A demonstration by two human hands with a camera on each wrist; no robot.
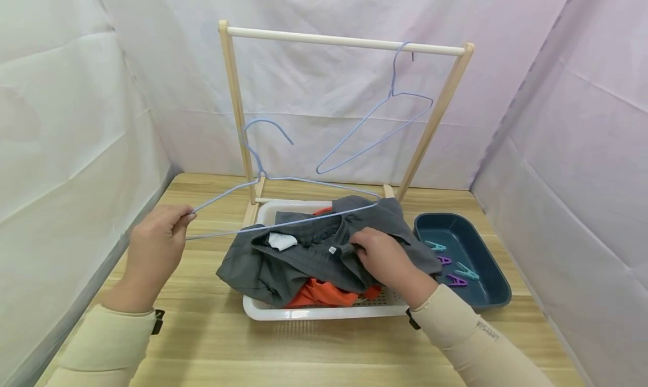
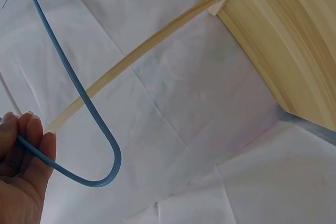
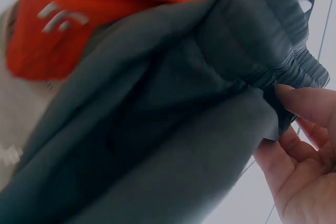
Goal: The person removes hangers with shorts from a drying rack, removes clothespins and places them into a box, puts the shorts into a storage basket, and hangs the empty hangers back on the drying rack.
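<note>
My left hand (image 1: pixel 158 239) pinches one end of a blue wire hanger (image 1: pixel 324 214); in the left wrist view the rounded corner of that hanger (image 2: pixel 116 156) sticks out past the fingers. The hanger's far end lies across dark grey trousers (image 1: pixel 324 263) with an elastic waistband. Thumb and fingers of my right hand (image 1: pixel 385 260) grip the waistband edge, also seen close up in the right wrist view, where the trousers (image 3: pixel 173 129) fill the middle. Beneath them, orange cloth (image 1: pixel 324 294) shows in a white basket (image 1: pixel 329 314). A white label (image 1: pixel 281 241) sits inside the waistband.
Behind the basket stands a wooden rack with a white rail (image 1: pixel 324 38). A second blue hanger (image 1: pixel 392 94) hangs near its right end. At the right, a dark blue tray (image 1: pixel 493 288) holds several turquoise and purple clothes pegs (image 1: pixel 457 280). White cloth walls surround the wooden table (image 1: pixel 202 342).
</note>
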